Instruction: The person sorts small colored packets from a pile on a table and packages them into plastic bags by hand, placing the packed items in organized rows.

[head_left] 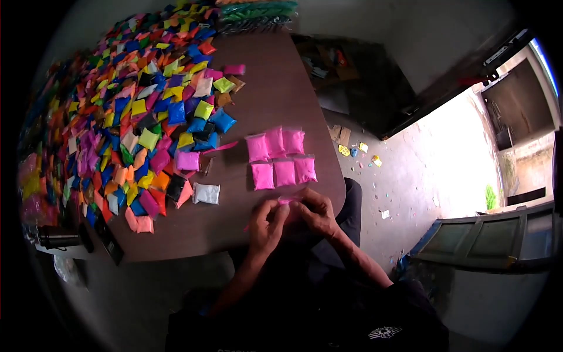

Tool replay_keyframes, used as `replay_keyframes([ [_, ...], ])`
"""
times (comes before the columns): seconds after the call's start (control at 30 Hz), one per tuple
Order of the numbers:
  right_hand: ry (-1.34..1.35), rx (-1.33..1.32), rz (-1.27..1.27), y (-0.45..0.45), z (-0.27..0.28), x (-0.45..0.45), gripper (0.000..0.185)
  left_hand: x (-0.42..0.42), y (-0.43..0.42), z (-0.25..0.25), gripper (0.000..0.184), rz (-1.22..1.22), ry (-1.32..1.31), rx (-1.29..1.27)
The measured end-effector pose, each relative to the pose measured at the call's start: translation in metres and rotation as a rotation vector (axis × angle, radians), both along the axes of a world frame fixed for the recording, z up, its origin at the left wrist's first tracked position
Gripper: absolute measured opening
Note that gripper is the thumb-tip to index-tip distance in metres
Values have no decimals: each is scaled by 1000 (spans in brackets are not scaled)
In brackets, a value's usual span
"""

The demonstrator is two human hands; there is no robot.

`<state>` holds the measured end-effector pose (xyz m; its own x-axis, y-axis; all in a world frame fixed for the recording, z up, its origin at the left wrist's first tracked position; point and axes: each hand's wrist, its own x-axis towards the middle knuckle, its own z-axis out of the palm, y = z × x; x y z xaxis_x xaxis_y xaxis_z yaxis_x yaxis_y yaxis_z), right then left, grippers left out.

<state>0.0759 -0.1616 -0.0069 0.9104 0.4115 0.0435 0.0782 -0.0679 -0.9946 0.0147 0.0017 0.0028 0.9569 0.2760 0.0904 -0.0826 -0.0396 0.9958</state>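
Brown tabletop (267, 76), pink piece between two hands

Left hand (267, 227) and right hand (316, 215) pinch one small pink piece (287, 201), equally near. It lies toward the left's 1 o'clock, the right's 10; its long axis seems to run 9-to-3. Six pink packets (285, 172) sit at 12, mixed coloured packets (141, 126) at 10.

Both hands over the near edge of the table (264, 76), close together. Left hand (268, 226): fingers curled, thumb and forefinger pinched. Right hand (316, 214): same pinch, toward the table's corner, tips right beside the left's; contact unclear from where I stand. Left forearm (234, 287) bare, slanting inward to table edge. Right forearm (363, 258) bare, angling in from opposite side. Wrists at table edge.
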Motion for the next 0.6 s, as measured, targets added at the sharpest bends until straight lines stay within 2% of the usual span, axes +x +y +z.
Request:
replay_keyframes([
  [0.23,128,-9,116,-9,7,5,16,-3,-8,-25,12,128,-85,137],
  [0.33,13,47,61,-8,2,5,17,-7,-10,-14,14,54,27,48],
  [0.4,23,75,73,-8,-3,6,17,-7,-14,-2,14,38,139,-138],
  [0.53,-36,90,104,-9,-7,4,12,-6,-13,-7,15,56,147,-91],
  [0.6,-13,75,88,-8,-2,2,15,-7,-11,-12,16,90,127,35],
])
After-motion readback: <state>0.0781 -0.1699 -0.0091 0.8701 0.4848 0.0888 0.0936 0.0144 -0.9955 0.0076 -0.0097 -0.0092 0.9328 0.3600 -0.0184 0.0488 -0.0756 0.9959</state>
